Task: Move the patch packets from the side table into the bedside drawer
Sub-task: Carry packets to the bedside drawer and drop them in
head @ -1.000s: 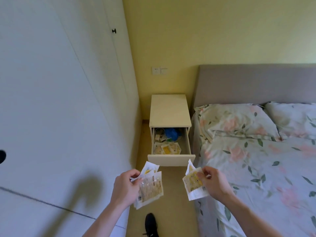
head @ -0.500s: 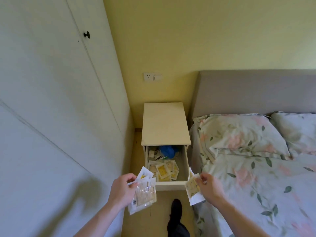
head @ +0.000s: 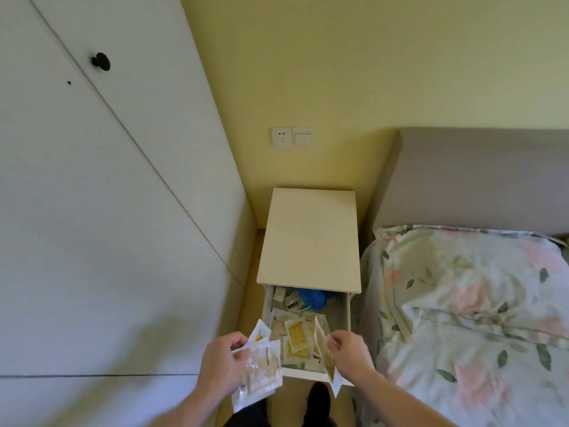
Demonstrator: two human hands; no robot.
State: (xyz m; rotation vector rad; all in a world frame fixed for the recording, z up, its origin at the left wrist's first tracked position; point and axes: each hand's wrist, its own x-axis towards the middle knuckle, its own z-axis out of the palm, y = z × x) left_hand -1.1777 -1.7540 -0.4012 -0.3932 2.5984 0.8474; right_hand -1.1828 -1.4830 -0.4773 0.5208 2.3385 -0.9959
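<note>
Two hands are hovering over the front of the open bedside drawer (head: 347, 309), and everything else is spreading out around them. Far beyond and to the left of the hands, the white wardrobe doors (head: 92, 211) are filling that whole side; off to the right the bed (head: 462, 318) with its floral cover is running alongside the right forearm. Straight ahead of both hands the bedside cabinet (head: 309, 238) is standing, its drawer pulled out toward the person so the open tray is lying just beyond and below the fingertips, its long axis running away from the person. Inside it, loose packets (head: 297, 337) are already lying in front of a blue bundle (head: 312, 298) at the back. The left hand (head: 223, 366) is gripping a fan of patch packets (head: 261, 369), held over the drawer's near left corner. The right hand (head: 349, 352) is pinching a single packet (head: 326, 359) by its upper edge, letting it hang on edge over the drawer's near right part. That right hand looks to me the nearer to a drop: its packet is hanging over the tray, so loosening the pinch should be enough, while the left bundle seems to need a small shift inward first.
</note>
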